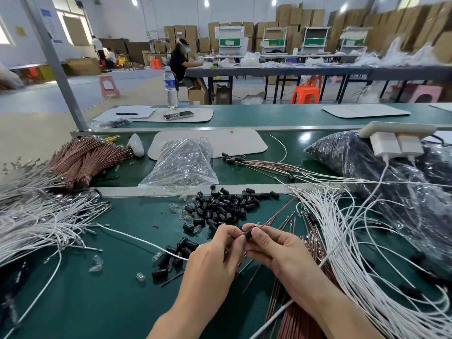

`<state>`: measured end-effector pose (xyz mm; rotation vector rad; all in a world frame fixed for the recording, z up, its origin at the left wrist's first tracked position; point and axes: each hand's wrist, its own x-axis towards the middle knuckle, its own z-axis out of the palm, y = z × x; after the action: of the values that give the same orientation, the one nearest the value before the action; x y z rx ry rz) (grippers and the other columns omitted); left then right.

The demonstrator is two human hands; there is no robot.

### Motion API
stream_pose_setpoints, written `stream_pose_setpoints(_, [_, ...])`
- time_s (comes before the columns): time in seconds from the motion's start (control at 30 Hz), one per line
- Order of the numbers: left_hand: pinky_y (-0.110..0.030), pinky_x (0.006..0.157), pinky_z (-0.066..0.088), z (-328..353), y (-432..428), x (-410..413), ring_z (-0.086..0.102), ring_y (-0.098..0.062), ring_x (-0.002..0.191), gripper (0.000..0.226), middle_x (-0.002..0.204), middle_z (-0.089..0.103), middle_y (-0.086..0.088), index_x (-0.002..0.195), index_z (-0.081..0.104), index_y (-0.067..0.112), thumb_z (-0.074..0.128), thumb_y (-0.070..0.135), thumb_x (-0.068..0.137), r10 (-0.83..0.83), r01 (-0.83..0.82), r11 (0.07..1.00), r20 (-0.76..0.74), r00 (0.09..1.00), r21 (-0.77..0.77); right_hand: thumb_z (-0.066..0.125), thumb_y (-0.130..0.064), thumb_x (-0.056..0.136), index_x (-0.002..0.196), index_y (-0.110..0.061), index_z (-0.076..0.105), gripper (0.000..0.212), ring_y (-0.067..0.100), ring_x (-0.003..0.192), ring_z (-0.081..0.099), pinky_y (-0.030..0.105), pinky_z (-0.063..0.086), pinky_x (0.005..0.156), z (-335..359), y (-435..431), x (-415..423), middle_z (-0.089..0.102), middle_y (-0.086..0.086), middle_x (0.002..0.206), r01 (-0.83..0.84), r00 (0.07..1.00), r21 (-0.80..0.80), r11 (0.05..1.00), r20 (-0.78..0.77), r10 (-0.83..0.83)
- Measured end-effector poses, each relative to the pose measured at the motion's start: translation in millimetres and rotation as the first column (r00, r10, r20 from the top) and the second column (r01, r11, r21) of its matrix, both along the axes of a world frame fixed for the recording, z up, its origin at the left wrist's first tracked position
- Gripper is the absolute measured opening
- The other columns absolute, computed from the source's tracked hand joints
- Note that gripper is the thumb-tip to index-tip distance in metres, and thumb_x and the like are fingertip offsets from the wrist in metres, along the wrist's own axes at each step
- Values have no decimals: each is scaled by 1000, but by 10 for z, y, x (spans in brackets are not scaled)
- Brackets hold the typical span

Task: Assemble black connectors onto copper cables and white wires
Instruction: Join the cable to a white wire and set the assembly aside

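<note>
My left hand (215,258) and my right hand (274,248) meet over the green table, fingertips together. Between them sits one black connector (248,234), pinched by my right thumb and fingers. A thin copper cable (276,217) runs from it up to the right. My left fingers pinch at the connector's left end; what they hold there is hidden. A pile of loose black connectors (225,206) lies just beyond my hands, a smaller heap (175,256) to their left. White wires (362,253) fan out on the right, copper cables (293,314) under my right forearm.
A large mass of white wires (31,216) and bundled copper cables (83,160) fill the left. A clear bag of small parts (181,165) and finished cables (259,165) lie beyond the metal rail. Bags of black parts (381,167) sit at right under a power strip (396,140).
</note>
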<state>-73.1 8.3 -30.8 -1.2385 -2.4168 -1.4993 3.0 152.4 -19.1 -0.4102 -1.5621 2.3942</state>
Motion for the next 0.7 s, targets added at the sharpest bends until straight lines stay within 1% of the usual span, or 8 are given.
stream_pose_setpoints(0.07, [-36, 63, 55, 2, 4, -7, 66, -8, 66, 19, 82, 66, 19, 101, 50, 42, 41, 57, 95, 17, -17, 1000, -3, 1000, 3, 78, -34, 74, 106, -15, 80, 38, 16, 87, 73, 21, 58, 78, 0, 5, -4, 77, 14, 100, 12, 1000, 17, 1000, -13, -12])
stream_pose_setpoints(0.17, [-26, 68, 54, 9, -21, -51, 65, -1, 78, 23, 96, 64, 25, 104, 53, 42, 41, 60, 95, 53, -54, 998, -55, 997, -10, 79, -30, 71, 104, -16, 81, 36, 13, 86, 72, 20, 57, 78, 2, 30, -6, 77, 10, 98, 55, 998, -1, 998, -32, -55])
stream_pose_setpoints(0.23, [-25, 70, 52, -3, -38, -84, 62, -1, 84, 22, 97, 60, 22, 101, 57, 37, 43, 54, 97, 69, -72, 997, -107, 992, -22, 80, -29, 68, 104, -16, 81, 38, 14, 86, 73, 20, 57, 78, -8, 45, -7, 77, 10, 99, 69, 997, -24, 997, -37, -70])
stream_pose_setpoints(0.37, [-10, 71, 43, 6, -32, -79, 59, 0, 91, 22, 102, 51, 23, 98, 58, 32, 44, 48, 98, 74, -73, 997, -131, 989, 13, 83, -29, 69, 105, -14, 80, 40, 16, 89, 73, 22, 58, 79, -27, 28, -6, 77, 14, 102, 3, 1000, -9, 1000, -26, -3])
stream_pose_setpoints(0.43, [-10, 71, 44, 13, -22, -66, 60, -1, 92, 19, 101, 53, 22, 100, 58, 33, 45, 47, 98, 68, -65, 997, -131, 989, 32, 83, -31, 70, 106, -15, 80, 40, 15, 89, 73, 22, 58, 80, -31, 26, -3, 77, 14, 100, -20, 1000, 16, 1000, -21, 21])
stream_pose_setpoints(0.53, [-17, 74, 48, 2, -29, -60, 61, -2, 93, 20, 102, 55, 23, 107, 56, 36, 42, 49, 101, 63, -60, 998, -133, 989, 25, 88, -37, 68, 107, -20, 80, 44, 14, 89, 73, 22, 57, 81, -46, 36, -2, 77, 8, 96, -5, 1000, 58, 998, -22, 6])
stream_pose_setpoints(0.63, [-10, 78, 44, 1, -32, -43, 59, 3, 96, 21, 107, 53, 27, 114, 53, 40, 39, 50, 102, 28, -31, 999, -159, 987, -16, 98, -46, 54, 98, -21, 80, 53, 18, 88, 74, 23, 58, 79, -65, 45, -4, 77, 8, 92, 39, 999, 58, 998, -33, -37])
stream_pose_setpoints(0.7, [-6, 78, 42, 7, -32, -38, 59, 7, 96, 23, 108, 53, 28, 116, 55, 38, 42, 50, 101, 23, -30, 999, -188, 982, -32, 97, -42, 55, 93, -18, 80, 47, 21, 88, 75, 24, 59, 77, -61, 49, 0, 77, 11, 92, 49, 998, 21, 999, -39, -48])
